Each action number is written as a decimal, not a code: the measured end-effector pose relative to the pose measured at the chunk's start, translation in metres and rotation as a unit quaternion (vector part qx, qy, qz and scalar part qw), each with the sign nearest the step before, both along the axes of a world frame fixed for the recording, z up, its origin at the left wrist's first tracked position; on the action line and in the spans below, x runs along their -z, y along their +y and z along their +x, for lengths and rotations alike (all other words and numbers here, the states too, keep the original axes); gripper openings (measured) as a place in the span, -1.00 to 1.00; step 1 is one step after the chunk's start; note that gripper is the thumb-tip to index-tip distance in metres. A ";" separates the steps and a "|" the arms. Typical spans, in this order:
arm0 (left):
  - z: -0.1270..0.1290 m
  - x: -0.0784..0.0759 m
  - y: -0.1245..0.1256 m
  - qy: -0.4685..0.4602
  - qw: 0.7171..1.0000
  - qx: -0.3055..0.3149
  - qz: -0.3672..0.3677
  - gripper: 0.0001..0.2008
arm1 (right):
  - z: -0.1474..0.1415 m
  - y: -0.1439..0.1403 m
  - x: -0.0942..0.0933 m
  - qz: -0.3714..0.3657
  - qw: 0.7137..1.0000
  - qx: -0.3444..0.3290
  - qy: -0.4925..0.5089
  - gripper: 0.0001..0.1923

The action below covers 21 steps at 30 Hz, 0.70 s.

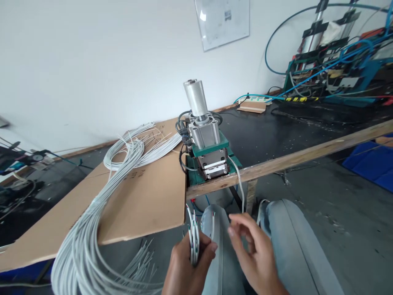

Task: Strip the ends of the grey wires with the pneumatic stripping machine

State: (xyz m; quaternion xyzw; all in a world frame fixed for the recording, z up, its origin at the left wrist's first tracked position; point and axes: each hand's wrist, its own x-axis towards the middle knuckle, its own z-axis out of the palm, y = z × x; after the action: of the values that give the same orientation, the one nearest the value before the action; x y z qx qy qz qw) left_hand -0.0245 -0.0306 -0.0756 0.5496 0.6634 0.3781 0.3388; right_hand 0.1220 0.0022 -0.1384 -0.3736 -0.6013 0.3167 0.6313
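Observation:
My left hand is closed round a small bunch of white cables, their ends upright with tiny coloured wire tips. One single cable end sticks up apart from the bunch, by my left thumb. To the right, my right hand is open, thumb and forefinger a little apart with nothing between them. Beyond both hands, at the table edge, stands a pneumatic press with a silver cylinder on a green base. A large bundle of white cables hangs over the cardboard on the left.
Flattened cardboard covers the left part of the black table, which has a wooden front edge. At the back right are another machine with blue hoses and a power strip. My knees are below.

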 end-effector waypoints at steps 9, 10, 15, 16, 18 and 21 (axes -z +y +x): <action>0.020 -0.019 0.012 -0.013 0.990 -0.036 0.137 -0.89 | 0.024 0.033 -0.023 0.333 0.887 0.058 -0.313 -0.77; 0.021 -0.025 0.013 -0.033 0.986 -0.052 0.153 -0.88 | 0.021 0.040 -0.025 0.337 0.886 0.077 -0.309 -0.75; 0.023 -0.053 0.022 -0.180 0.976 -0.061 0.103 -0.65 | 0.004 0.074 -0.032 0.328 0.902 0.148 -0.239 -0.73; 0.024 -0.056 0.025 -0.198 0.973 -0.070 0.101 -0.64 | 0.002 0.080 -0.032 0.325 0.904 0.156 -0.228 -0.73; 0.027 -0.061 0.030 -0.211 0.968 -0.085 0.107 -0.63 | -0.002 0.088 -0.032 0.321 0.908 0.165 -0.215 -0.73; 0.030 -0.063 0.036 -0.201 0.968 -0.090 0.122 -0.63 | -0.006 0.095 -0.032 0.312 0.914 0.170 -0.196 -0.71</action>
State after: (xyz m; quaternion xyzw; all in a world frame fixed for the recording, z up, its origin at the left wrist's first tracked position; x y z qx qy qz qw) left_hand 0.0052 0.0055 -0.0129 0.4376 0.5770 0.5877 0.3608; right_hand 0.1158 0.0971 -0.1062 -0.3082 -0.7086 -0.0785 0.6298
